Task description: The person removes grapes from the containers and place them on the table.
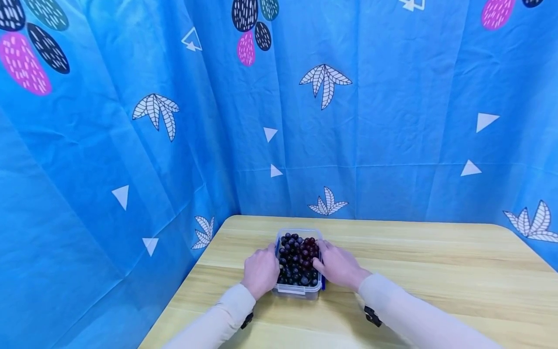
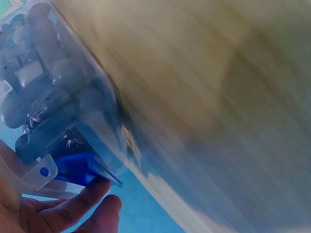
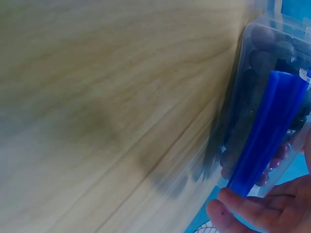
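A clear plastic container (image 1: 298, 292) full of dark grapes (image 1: 298, 259) stands on the table between both hands. My left hand (image 1: 261, 271) grips its left side, knuckles up. In the left wrist view, the fingertips (image 2: 99, 187) curl under a blue clip (image 2: 75, 167) hinged on the container's wall. On the other side, my right hand (image 1: 340, 266) grips the right rim, thumb over the edge toward the grapes. Its fingertips (image 3: 231, 196) meet the lower end of a long blue clip (image 3: 269, 131), which hangs along the outer wall in the right wrist view.
The wood-grain table (image 1: 418, 271) stretches far to the right of the container. A blue patterned curtain (image 1: 392, 121) hangs behind the table and along its left side. Dark straps (image 1: 372, 316) show beneath the sleeves.
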`<state>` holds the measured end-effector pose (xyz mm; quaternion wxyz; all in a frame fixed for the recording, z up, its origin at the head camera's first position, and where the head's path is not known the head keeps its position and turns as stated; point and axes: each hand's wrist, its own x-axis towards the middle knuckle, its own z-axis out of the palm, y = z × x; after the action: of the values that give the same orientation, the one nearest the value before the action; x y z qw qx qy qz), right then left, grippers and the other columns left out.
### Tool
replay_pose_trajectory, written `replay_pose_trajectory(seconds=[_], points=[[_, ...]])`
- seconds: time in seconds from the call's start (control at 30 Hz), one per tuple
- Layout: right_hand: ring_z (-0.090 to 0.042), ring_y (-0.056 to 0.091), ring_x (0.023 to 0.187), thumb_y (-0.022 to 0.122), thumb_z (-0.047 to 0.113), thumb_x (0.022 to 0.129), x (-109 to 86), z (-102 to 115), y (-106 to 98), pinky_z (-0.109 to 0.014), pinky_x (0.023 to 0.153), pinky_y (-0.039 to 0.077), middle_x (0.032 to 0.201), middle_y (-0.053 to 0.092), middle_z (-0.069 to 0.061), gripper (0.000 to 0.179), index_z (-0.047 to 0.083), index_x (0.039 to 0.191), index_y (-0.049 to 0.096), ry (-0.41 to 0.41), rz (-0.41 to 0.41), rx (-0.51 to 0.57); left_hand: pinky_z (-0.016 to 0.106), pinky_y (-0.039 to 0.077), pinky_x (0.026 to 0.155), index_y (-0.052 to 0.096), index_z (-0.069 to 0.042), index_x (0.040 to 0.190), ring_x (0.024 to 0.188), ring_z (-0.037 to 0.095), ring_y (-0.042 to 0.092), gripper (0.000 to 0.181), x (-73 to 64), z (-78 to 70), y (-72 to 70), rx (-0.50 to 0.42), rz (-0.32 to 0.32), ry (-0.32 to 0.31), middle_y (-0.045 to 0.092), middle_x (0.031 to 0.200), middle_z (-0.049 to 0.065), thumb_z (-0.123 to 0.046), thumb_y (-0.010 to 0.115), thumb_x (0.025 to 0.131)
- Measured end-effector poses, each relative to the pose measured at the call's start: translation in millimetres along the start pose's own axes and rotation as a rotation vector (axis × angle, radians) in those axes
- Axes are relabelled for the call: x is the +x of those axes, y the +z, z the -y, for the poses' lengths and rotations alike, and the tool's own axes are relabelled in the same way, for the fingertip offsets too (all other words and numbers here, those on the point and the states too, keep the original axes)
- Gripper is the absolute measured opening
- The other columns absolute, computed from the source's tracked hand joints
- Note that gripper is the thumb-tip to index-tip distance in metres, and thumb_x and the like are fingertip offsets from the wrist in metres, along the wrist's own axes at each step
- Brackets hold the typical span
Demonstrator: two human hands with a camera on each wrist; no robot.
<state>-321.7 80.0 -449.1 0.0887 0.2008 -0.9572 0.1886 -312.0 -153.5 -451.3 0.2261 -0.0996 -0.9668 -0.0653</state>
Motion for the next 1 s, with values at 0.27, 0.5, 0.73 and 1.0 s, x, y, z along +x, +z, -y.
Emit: replay_pose_trajectory(seconds=[0.27, 0.5, 0.73, 1.0], points=[[-0.043, 0.058, 0.126, 0.053, 0.04, 0.102, -10.1, -4.1, -2.6, -0.039, 0.07, 0.059, 0.148, 0.049, -0.025, 0.064, -0.004, 0.147, 0.044, -0.01, -0.012, -0.032, 0.039, 0.05, 0.047, 0.067, 0.0, 0.116, 0.064, 0.022, 0.064, 0.029, -6.4, -7.9, -3.0, 0.009, -0.007, 0.035, 0.068, 0.076, 0.009, -0.016, 0.066, 0.091], [-0.019, 0.052, 0.052, 0.053, 0.039, 0.101, -18.2, -4.8, -6.5, -0.026, 0.034, 0.029, 0.148, 0.049, -0.025, 0.065, -0.004, 0.149, 0.043, 0.015, -0.019, -0.058, 0.037, 0.049, 0.045, 0.067, -0.001, 0.114, 0.062, 0.02, 0.062, 0.028, -6.9, -14.4, -3.0, 0.033, -0.002, 0.051, 0.066, 0.073, 0.007, -0.017, 0.067, 0.091], [-0.012, 0.038, 0.045, 0.052, 0.041, 0.102, -23.8, -3.4, -10.2, -0.022, 0.033, 0.024, 0.146, 0.051, -0.026, 0.064, -0.004, 0.147, 0.046, 0.016, -0.01, -0.094, 0.033, 0.045, 0.043, 0.067, -0.001, 0.117, 0.06, 0.017, 0.06, 0.031, -6.7, -15.2, -3.4, 0.047, 0.025, 0.064, 0.065, 0.071, 0.005, -0.019, 0.066, 0.091], [-0.023, 0.062, 0.066, 0.051, 0.043, 0.102, -22.2, -3.9, -7.0, -0.022, 0.033, 0.027, 0.146, 0.051, -0.025, 0.064, -0.003, 0.147, 0.046, 0.009, -0.011, -0.1, 0.034, 0.04, 0.041, 0.067, -0.004, 0.104, 0.054, 0.018, 0.056, 0.017, -2.4, -10.1, -9.6, -0.012, 0.021, 0.085, 0.058, 0.063, 0.004, -0.014, 0.064, 0.091]])
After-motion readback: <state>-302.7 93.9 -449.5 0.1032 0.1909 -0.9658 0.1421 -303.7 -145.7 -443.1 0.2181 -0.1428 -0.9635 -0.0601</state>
